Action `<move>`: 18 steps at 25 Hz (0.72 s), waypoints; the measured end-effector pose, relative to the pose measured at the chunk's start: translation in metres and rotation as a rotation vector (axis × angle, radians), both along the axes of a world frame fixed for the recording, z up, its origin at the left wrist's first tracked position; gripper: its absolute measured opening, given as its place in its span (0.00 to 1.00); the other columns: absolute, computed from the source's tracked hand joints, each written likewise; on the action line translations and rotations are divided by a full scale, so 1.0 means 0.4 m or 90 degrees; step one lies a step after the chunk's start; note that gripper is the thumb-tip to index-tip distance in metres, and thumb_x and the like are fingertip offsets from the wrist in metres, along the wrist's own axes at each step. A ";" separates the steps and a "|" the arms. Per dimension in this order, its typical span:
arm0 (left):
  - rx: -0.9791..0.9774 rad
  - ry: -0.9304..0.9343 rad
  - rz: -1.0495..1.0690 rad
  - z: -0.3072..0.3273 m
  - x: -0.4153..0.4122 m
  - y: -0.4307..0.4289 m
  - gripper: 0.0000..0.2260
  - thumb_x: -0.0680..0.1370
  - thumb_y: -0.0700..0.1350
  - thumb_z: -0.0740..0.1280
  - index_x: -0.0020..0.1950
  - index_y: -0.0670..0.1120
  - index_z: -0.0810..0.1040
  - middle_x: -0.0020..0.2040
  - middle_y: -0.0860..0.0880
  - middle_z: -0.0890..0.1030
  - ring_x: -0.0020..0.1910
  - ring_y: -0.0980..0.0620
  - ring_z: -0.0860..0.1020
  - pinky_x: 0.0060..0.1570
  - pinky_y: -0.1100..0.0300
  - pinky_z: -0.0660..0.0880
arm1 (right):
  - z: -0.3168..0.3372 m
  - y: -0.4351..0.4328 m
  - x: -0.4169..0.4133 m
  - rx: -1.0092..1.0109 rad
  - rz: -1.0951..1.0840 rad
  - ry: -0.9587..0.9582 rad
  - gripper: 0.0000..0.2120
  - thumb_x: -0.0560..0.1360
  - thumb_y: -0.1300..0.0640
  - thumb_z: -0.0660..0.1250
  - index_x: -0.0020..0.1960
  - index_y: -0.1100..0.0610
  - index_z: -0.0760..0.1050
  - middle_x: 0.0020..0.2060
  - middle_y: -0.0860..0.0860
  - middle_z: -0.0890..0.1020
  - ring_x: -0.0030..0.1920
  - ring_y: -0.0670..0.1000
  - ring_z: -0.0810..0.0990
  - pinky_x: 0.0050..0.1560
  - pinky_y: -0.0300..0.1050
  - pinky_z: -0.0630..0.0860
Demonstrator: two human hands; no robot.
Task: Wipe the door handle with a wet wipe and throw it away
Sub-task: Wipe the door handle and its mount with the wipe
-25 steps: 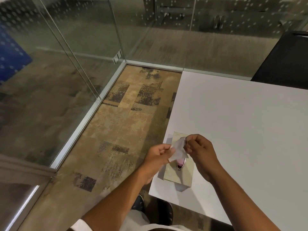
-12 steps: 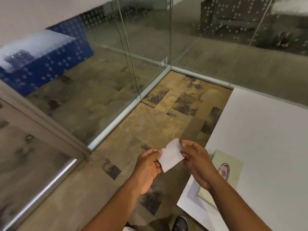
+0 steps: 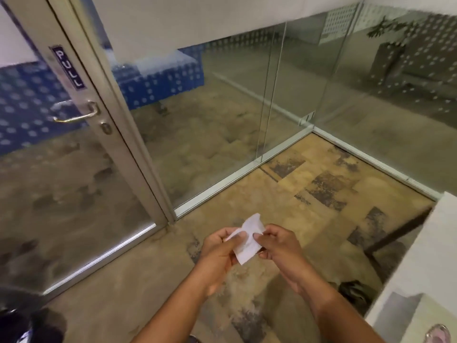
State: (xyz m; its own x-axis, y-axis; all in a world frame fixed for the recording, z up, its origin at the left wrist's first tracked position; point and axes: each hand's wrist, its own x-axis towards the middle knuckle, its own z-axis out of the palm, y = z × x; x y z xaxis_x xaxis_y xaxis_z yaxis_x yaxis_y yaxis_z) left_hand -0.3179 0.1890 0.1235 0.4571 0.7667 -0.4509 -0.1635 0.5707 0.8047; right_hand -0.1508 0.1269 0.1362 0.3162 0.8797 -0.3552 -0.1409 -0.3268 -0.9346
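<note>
Head view: the left hand [image 3: 218, 246] and right hand [image 3: 278, 245] both pinch a white wet wipe [image 3: 248, 240] between them above the patterned carpet [image 3: 321, 179]. The door handle [image 3: 76, 115] sits far left on the glass door's frame [image 3: 111, 115], below a "PULL" label [image 3: 67, 68], well apart from the wipe.

Two hands, left hand [image 3: 218, 248] and right hand [image 3: 279, 246], with one wet wipe [image 3: 248, 237] between them. One door handle [image 3: 79, 113], one keyhole [image 3: 106, 128] and one PULL sign [image 3: 68, 68] on one door frame [image 3: 123, 115]. One white surface [image 3: 425, 256] with one wipes pack [image 3: 420, 323].
</note>
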 end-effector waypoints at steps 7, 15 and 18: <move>0.102 0.126 0.137 0.002 -0.319 0.176 0.05 0.83 0.39 0.73 0.52 0.38 0.84 0.43 0.41 0.86 0.39 0.46 0.82 0.41 0.54 0.77 | 0.015 0.254 -0.308 0.025 0.078 -0.025 0.07 0.78 0.62 0.71 0.44 0.66 0.80 0.34 0.53 0.81 0.35 0.51 0.76 0.37 0.46 0.74; 0.088 0.114 0.271 0.053 -0.575 0.299 0.07 0.86 0.39 0.68 0.55 0.38 0.85 0.50 0.40 0.88 0.45 0.46 0.85 0.41 0.55 0.81 | 0.065 0.484 -0.570 0.061 0.178 -0.020 0.07 0.79 0.62 0.70 0.43 0.64 0.81 0.34 0.55 0.83 0.32 0.50 0.75 0.35 0.44 0.74; 0.086 0.119 0.320 0.062 -0.629 0.355 0.08 0.86 0.38 0.67 0.54 0.40 0.87 0.51 0.39 0.88 0.46 0.47 0.86 0.43 0.54 0.81 | 0.070 0.574 -0.636 0.139 0.192 -0.153 0.05 0.76 0.64 0.73 0.44 0.55 0.84 0.37 0.50 0.86 0.34 0.48 0.79 0.37 0.40 0.74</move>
